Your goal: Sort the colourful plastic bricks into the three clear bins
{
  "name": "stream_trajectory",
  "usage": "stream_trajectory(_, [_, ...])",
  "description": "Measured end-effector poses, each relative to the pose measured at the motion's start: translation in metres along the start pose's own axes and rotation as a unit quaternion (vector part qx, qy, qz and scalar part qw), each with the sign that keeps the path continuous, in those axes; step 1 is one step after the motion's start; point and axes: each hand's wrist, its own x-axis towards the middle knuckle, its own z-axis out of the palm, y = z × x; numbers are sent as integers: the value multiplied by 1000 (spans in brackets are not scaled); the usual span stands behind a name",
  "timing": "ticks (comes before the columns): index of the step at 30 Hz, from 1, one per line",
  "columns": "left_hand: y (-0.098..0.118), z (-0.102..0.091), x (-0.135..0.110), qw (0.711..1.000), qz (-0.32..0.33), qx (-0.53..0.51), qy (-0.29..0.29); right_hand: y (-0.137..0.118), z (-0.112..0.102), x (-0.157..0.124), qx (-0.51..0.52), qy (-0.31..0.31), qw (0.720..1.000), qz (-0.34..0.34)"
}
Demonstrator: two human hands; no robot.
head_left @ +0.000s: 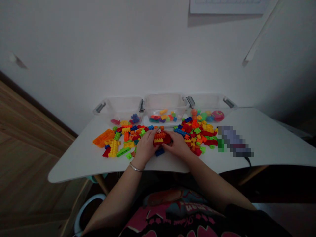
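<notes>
Between my two hands is a small build of toy building blocks [160, 137], red with yellow and orange rows. My left hand [146, 147] grips its left side, fingers curled around the far edge. From the right, my right hand [178, 144] closes on its red end with thumb and fingers. A dark blue block [159, 152] lies on the table just below the build. Loose colourful blocks spread out on both sides, among them a yellow block [114, 148] and a long green block [123, 151] left of my left hand.
Three clear bins, left [123, 103], middle [164, 98] and right [207, 98], stand along the wall with some pieces inside. An orange piece [103, 138] lies at the left of the white table [74, 164]. A blurred-out object [233, 140] with a cable sits at right.
</notes>
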Motion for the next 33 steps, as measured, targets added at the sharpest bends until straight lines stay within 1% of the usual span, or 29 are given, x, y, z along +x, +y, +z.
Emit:
stream_trajectory(4, [-4, -5, 3, 998, 36, -46, -26, 7, 4, -1, 53, 42, 998, 20])
stream_trajectory(7, [-8, -10, 5, 995, 53, -81, -36, 10, 5, -1, 69, 58, 996, 23])
stream_trajectory(9, [-10, -14, 7, 993, 46, -104, -32, 10, 5, -1, 68, 64, 996, 17])
stream_trajectory(11, [-11, -16, 10, 992, 24, -120, -22, 9, 5, -2, 65, 67, 996, 11])
stream_trajectory(14, [-12, -18, 16, 994, -10, -108, -12, 9, 5, -2, 65, 71, 995, 5])
stream_trajectory(16, [-12, -19, 19, 995, -21, -96, -20, 9, 5, -3, 64, 73, 995, 1])
stream_trajectory(20, [-11, -21, 23, 990, -30, -121, -64, 9, 5, -3, 57, 70, 996, -3])
stream_trajectory(22, [-11, -22, 25, 990, -30, -126, -59, 8, 4, -3, 58, 70, 996, -1])
stream_trajectory(25, [-10, -20, 27, 992, -25, -120, -37, 8, 4, -3, 64, 75, 995, 0])
stream_trajectory(33, [-7, -15, 27, 987, -27, -157, -24, 9, 4, -3, 64, 77, 995, 1])
